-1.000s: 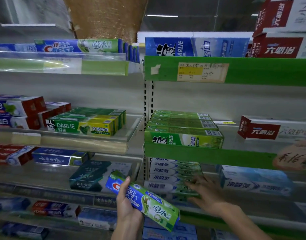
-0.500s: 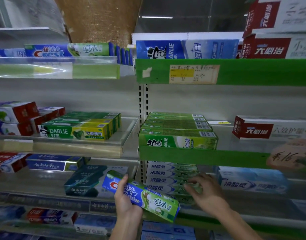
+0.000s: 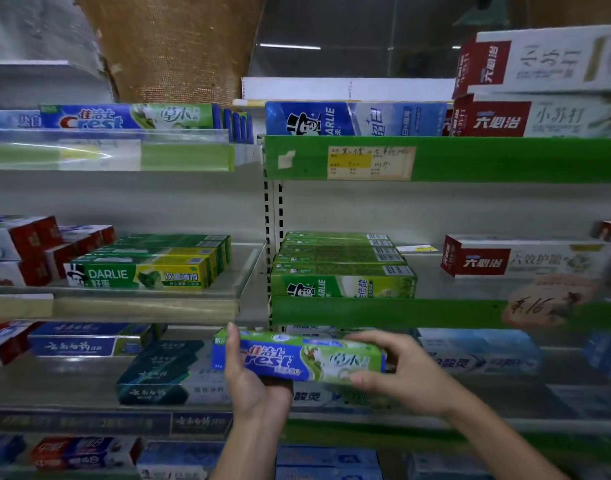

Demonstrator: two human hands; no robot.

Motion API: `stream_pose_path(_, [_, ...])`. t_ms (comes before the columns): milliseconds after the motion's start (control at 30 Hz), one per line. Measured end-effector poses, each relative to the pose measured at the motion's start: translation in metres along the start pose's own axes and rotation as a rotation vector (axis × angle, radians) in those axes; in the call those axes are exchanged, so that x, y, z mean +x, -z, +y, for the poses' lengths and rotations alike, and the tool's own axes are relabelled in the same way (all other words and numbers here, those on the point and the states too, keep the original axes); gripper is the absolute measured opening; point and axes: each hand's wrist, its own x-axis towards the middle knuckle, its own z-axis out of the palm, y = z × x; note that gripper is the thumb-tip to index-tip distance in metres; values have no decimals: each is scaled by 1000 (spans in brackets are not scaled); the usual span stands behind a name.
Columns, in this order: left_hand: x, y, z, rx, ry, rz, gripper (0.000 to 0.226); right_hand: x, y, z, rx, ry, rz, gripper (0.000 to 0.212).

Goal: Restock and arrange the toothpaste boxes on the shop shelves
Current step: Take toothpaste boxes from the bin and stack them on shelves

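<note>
A blue and green Crest toothpaste box [image 3: 298, 356] lies level in front of the lower shelf, held at both ends. My left hand [image 3: 250, 379] grips its left part from below, thumb up over the front. My right hand [image 3: 394, 370] grips its right end, fingers curled over the top and thumb under. A matching row of Crest boxes [image 3: 127, 116] stands on the top left shelf. Green Darlie boxes [image 3: 342, 268] are stacked on the middle right shelf.
Green and yellow Darlie boxes [image 3: 148, 265] and red and white boxes [image 3: 20, 247] fill the middle left shelf. A red and white box [image 3: 518, 256] lies at the right. Dark teal boxes [image 3: 162, 372] and white boxes [image 3: 477, 353] sit on the lower shelf behind my hands. Green shelf rail [image 3: 383, 311].
My right hand left the white boxes on the lower shelf and took hold of the Crest box's right end. The box turned from tilted to level and rose a little.
</note>
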Motion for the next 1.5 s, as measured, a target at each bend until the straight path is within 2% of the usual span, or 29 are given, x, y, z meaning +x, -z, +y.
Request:
stream_pose_path(67, [0, 0, 7, -17, -14, -27, 48, -3, -1, 1, 150, 5, 78, 54])
stream_pose_path(133, [-1, 2, 15, -8, -21, -43, 42, -6, -7, -2, 279, 27, 120, 48])
stream_pose_path(300, [2, 19, 43, 160, -104, -166, 39, -10, -27, -12, 404, 122, 260, 44])
stream_pose_path(400, [2, 27, 70, 238, -213, -265, 28, -4, -34, -26, 475, 210, 341, 46])
stream_pose_path(467, [0, 28, 87, 280, -248, -334, 47, 3, -37, -37, 529, 245, 374, 45])
stream_pose_path(533, [-2, 29, 101, 310, -272, -372, 75, 10, -41, -47, 583, 260, 385, 61])
stream_pose_path(567, [-4, 27, 105, 316, -286, -371, 79, 13, -43, -51, 605, 264, 393, 68])
stream_pose_path(633, [-6, 23, 113, 312, -311, -357, 71, 17, -45, -61, 632, 289, 397, 72])
stream_pose_path(733, [-9, 13, 123, 294, -364, -375, 32, 20, -46, -77, 659, 323, 414, 74])
stream_pose_path(967, [-14, -14, 129, 339, -439, -401, 20, 23, -34, -100, 699, 370, 483, 79])
stream_pose_path(1067, [-11, -21, 125, 313, -412, -408, 19, 21, -29, -103, 685, 391, 495, 78])
stream_pose_path(1100, [-11, -23, 122, 311, -407, -414, 21, 21, -28, -102, 687, 379, 501, 81])
stream_pose_path(1167, [-10, -32, 115, 339, -445, -399, 42, 23, -26, -98, 697, 371, 537, 85])
stream_pose_path(1200, [-7, -33, 110, 356, -461, -370, 42, 24, -26, -95, 680, 369, 569, 85])
stream_pose_path(1267, [-6, -43, 103, 324, -467, -364, 11, 23, -21, -95, 594, 384, 630, 83])
stream_pose_path(1300, [-3, -44, 98, 329, -477, -365, 19, 21, -19, -97, 568, 390, 644, 82])
stream_pose_path(1333, [-2, -46, 94, 320, -463, -380, 16, 19, -17, -97, 563, 391, 650, 83])
stream_pose_path(1433, [-1, -52, 85, 360, -456, -365, 64, 10, -9, -98, 492, 375, 664, 85])
stream_pose_path(1500, [-3, -57, 79, 380, -449, -347, 74, 5, -4, -96, 472, 381, 668, 87])
